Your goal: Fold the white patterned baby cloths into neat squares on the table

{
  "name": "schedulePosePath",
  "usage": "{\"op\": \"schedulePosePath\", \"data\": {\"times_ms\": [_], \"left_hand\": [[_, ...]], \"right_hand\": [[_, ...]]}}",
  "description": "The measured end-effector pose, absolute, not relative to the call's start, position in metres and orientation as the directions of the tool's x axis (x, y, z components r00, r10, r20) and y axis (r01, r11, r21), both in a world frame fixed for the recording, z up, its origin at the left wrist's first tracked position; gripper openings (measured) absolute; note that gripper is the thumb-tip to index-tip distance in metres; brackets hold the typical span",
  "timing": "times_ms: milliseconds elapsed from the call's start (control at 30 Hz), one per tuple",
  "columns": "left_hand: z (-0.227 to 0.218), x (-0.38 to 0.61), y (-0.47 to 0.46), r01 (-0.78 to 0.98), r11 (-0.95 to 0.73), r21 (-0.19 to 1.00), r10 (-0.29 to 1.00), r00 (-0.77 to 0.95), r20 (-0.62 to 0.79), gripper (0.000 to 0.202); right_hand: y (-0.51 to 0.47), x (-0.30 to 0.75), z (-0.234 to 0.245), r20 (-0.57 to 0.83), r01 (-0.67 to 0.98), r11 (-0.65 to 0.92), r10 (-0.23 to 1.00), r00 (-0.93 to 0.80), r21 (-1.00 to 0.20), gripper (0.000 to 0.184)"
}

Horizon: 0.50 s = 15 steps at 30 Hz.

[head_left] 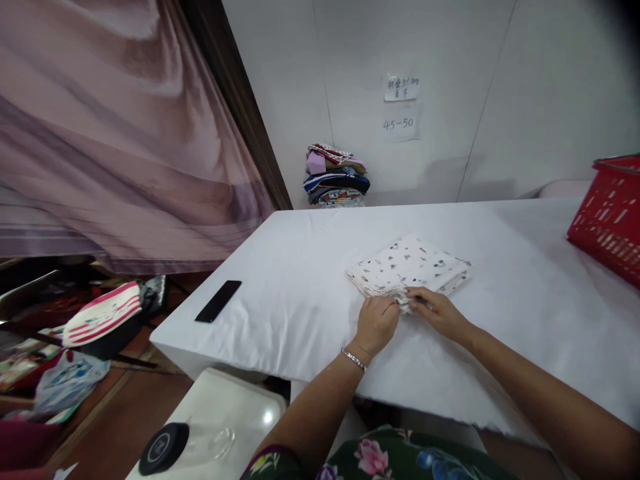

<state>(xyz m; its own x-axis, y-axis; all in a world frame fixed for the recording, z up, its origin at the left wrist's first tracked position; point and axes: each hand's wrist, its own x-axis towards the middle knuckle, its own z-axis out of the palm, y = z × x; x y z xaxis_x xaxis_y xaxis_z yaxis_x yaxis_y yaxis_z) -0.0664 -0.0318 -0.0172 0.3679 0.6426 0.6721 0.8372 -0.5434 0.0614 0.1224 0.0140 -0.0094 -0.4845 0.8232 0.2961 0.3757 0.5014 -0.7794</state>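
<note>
A white cloth (pixel 413 261) printed with small dark motifs lies folded in layers on the white-covered table (pixel 300 267), one corner pointing towards me. That near corner is bunched up between my two hands. My left hand (pixel 377 323), with a silver bracelet at the wrist, is closed on the gathered edge. From the other side my right hand (pixel 440 312) pinches the same corner between thumb and fingers. The rest of the cloth lies flat beyond my hands.
A black phone (pixel 219 301) lies at the table's left end. Folded clothes (pixel 336 177) are stacked behind the far edge. A red basket (pixel 607 223) stands at the right. A white lidded box (pixel 220 427) sits below the near edge, and a pink curtain (pixel 125 133) hangs on the left.
</note>
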Motion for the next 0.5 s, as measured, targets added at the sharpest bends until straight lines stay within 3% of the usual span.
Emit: {"op": "schedulePosePath", "data": {"times_ms": [167,367,500], "left_hand": [[-0.0143,-0.0699,-0.0292,0.815,-0.579,0.018,0.623,0.428,0.655,0.012],[-0.0153,-0.0715,-0.0269,0.84,-0.522,0.149,0.684,0.308,0.662,0.011],[-0.0146,-0.0724,-0.0271,0.836,-0.531,0.142,0.688,0.327,0.647,0.014]], "right_hand": [[0.0151,0.1208,-0.0107,0.295,0.382,0.499,0.827,-0.478,-0.778,0.021],[0.0158,0.1211,-0.0054,0.286,0.377,0.526,0.796,-0.533,-0.762,0.018],[0.0148,0.1202,-0.0015,0.295,0.374,0.54,0.787,-0.542,-0.754,0.018]]}}
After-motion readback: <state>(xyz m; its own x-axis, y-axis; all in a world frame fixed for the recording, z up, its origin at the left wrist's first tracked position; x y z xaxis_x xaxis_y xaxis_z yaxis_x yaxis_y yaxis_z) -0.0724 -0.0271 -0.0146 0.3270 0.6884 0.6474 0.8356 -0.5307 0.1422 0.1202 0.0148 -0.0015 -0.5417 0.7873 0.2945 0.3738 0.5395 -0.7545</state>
